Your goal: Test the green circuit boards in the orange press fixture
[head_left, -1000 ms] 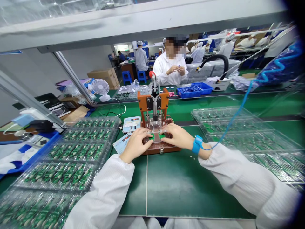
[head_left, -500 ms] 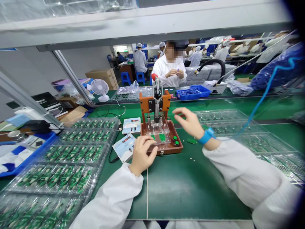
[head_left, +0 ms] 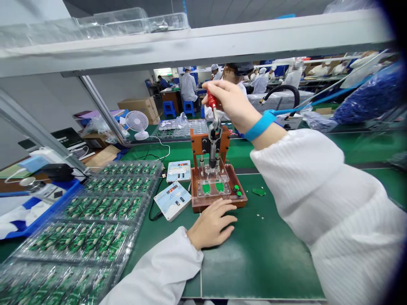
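Observation:
My right hand, with a blue wrist strap, is wrapped round the red lever handle of a small press fixture. Below the lever, two green circuit boards lie side by side in the clear holder on the fixture's brown base. Two green buttons sit at the base's right. My left hand rests palm down with fingers spread, just at the front edge of the base. A single green board lies on the mat to the right.
Two white boxes with red digits, one a display box, stand left of the fixture. Clear trays of circuit boards fill the left side. A small fan stands behind. A shelf beam crosses overhead; a co-worker sits opposite.
My right hand has risen from beside the fixture and taken hold of the red lever handle. My left hand has drawn back from the holder to the base's front edge.

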### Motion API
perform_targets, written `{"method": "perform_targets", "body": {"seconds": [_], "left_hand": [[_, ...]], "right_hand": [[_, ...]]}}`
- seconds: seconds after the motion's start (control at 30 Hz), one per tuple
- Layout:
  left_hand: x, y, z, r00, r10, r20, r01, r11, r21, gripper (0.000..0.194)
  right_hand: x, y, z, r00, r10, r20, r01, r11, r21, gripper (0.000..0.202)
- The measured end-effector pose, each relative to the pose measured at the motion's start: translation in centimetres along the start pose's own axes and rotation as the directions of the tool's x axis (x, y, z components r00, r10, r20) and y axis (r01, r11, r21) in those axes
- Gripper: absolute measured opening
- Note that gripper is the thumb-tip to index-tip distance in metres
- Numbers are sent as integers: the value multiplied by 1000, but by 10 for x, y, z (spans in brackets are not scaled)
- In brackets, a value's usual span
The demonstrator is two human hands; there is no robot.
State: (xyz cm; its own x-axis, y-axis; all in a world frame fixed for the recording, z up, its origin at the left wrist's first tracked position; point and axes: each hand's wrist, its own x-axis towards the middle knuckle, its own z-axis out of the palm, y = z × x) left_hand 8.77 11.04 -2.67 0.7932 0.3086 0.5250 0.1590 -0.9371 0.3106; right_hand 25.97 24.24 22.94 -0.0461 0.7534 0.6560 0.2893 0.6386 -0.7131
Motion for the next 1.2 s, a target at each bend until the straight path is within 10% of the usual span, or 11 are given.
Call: {"method": "perform_targets", "body": {"seconds": [0.17, 0.37, 1.0, 1.2], "left_hand": [[1, 0, 2, 1000, 13, 9, -13, 999, 32, 20], [2, 0, 4, 1000, 3, 20, -4, 999, 42, 20], [7, 0, 4, 1000, -27, 2, 27, 999, -27, 18], [6, 10, -18, 981, -178, -72, 142, 927, -347, 12]], "right_hand": [[-78, -44, 6, 940, -321, -118, 285, 925, -251, 28], [-145, -42, 21, 887, -443, -131, 350, 829, -436, 35], [-185, 12, 46, 928, -278, -247, 273, 960, -55, 53], [-184, 12, 36, 933, -318, -168, 308, 948, -86, 55]]}}
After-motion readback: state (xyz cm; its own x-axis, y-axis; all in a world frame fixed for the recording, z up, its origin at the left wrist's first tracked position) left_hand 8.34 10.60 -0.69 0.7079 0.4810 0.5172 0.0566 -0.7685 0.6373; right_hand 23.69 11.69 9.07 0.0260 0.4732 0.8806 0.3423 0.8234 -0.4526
